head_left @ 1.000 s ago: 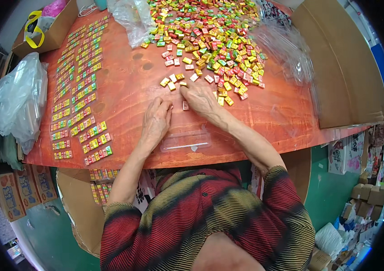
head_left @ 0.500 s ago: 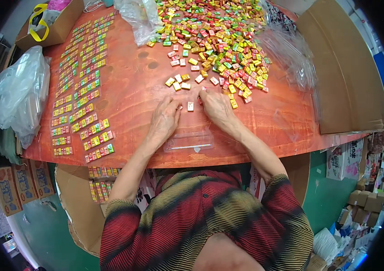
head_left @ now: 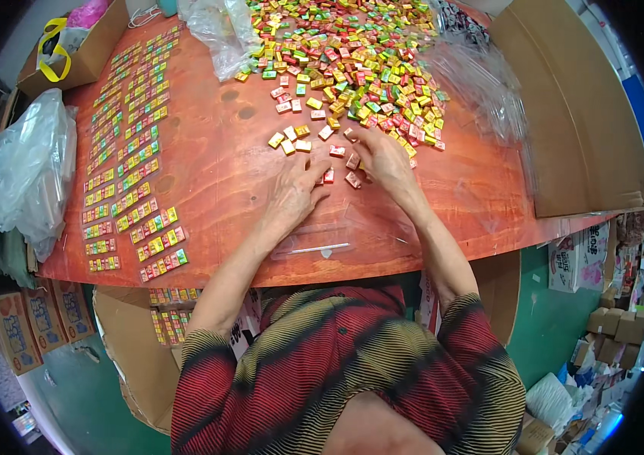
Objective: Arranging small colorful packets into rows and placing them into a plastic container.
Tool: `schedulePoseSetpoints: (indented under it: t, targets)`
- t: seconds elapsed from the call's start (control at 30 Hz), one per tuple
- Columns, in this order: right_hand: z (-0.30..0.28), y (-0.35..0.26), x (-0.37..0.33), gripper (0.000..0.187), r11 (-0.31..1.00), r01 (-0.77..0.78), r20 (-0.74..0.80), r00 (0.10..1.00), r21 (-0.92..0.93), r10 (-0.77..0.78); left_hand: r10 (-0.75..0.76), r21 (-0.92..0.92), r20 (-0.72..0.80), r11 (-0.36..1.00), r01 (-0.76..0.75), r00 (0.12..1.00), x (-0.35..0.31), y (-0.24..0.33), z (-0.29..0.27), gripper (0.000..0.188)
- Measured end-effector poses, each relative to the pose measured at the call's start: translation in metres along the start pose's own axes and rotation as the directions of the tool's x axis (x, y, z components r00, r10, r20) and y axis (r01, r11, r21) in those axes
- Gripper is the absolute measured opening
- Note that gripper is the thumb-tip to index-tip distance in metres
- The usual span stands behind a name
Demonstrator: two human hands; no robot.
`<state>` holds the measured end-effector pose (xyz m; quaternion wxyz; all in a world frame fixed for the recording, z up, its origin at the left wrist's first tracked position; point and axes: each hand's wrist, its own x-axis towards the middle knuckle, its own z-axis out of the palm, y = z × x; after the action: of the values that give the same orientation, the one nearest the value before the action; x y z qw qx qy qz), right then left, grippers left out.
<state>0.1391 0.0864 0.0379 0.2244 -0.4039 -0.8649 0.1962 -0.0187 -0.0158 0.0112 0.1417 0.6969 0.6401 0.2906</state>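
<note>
On the red wood-grain table, my left hand (head_left: 291, 191) has its thumb and forefinger apart around a small red block-shaped packet (head_left: 329, 177), apparently touching it. My right hand (head_left: 387, 165) reaches among loose packets, its fingers spread; a forefinger touches a packet (head_left: 350, 134) at the near fringe of the heap. Two brownish-red packets (head_left: 353, 180) lie beside its thumb, and a red one (head_left: 337, 151) sits between the hands. Close to my body lies a clear plastic sleeve or tray (head_left: 310, 246).
A large heap of red, yellow and green packets (head_left: 352, 53) covers the far middle. Rows of packed strips (head_left: 159, 243) line the left. Plastic bags (head_left: 30, 171), clear sleeves (head_left: 481, 91) and a cardboard sheet (head_left: 576, 114) stand around the sides.
My right hand has shifted right and a little farther off, its fingers spreading. The left hand has moved slightly right, toward the red packet. More packets now lie between the hands.
</note>
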Motion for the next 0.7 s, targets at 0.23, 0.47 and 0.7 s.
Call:
schedulePoseSetpoints:
  t: [0.23,0.47,0.7]
  targets:
    - [0.036,-0.003,0.003,0.013,0.971,0.111,-0.037,0.992,-0.21,-0.122,-0.004,0.036,-0.095,0.999,0.007,0.996,0.005,0.005,0.008,0.027]
    - [0.051,0.005,0.003,0.009,0.951,0.152,-0.074,0.981,-0.271,-0.178,-0.135,-0.033,-0.104,0.991,0.132,0.985,-0.004,-0.003,0.003,0.028]
    - [0.007,0.002,-0.034,0.013,0.975,-0.015,-0.136,0.991,-0.22,-0.015,-0.13,-0.01,-0.067,0.991,0.13,0.989,-0.004,-0.001,-0.002,0.028]
